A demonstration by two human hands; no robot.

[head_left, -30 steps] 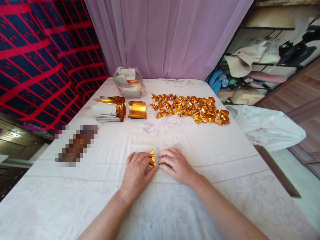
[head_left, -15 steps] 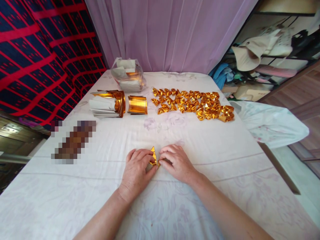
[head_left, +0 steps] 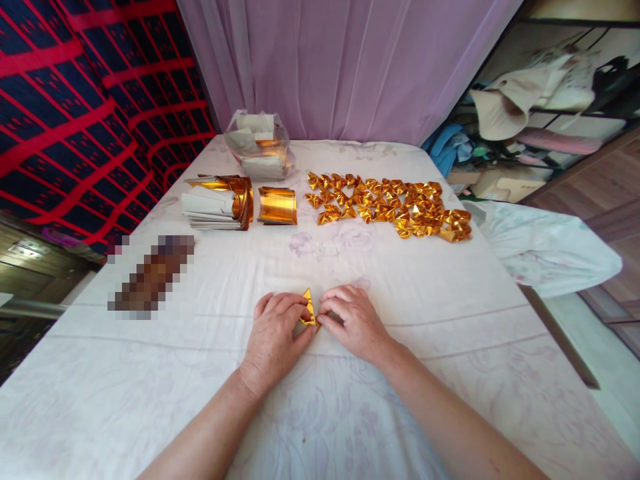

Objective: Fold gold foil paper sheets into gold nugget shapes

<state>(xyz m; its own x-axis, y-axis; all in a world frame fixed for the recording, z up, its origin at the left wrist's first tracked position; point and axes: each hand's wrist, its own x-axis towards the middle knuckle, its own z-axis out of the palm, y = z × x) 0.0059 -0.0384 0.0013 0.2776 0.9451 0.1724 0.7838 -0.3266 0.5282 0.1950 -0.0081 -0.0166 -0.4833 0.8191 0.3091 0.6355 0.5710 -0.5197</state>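
- Head view: the left hand [head_left: 274, 333] and right hand [head_left: 353, 321] meet at about 6 o'clock on the bed [head_left: 450, 320], both pinching one small gold foil piece [head_left: 309, 309] between their fingertips; each grip is clenched on it.
- The piece stands as a pointed triangle, tip up, its base on the sheet.
- To fold well, I judge the thumbs should press the crease firmly while the point stays centred.
- At 12 to 1 o'clock lies a spread of folded gold pieces [head_left: 395, 207].
- At 11 o'clock sit a foil sheet stack [head_left: 220, 211], a curled foil bundle [head_left: 277, 205] and a clear bag [head_left: 259, 155].
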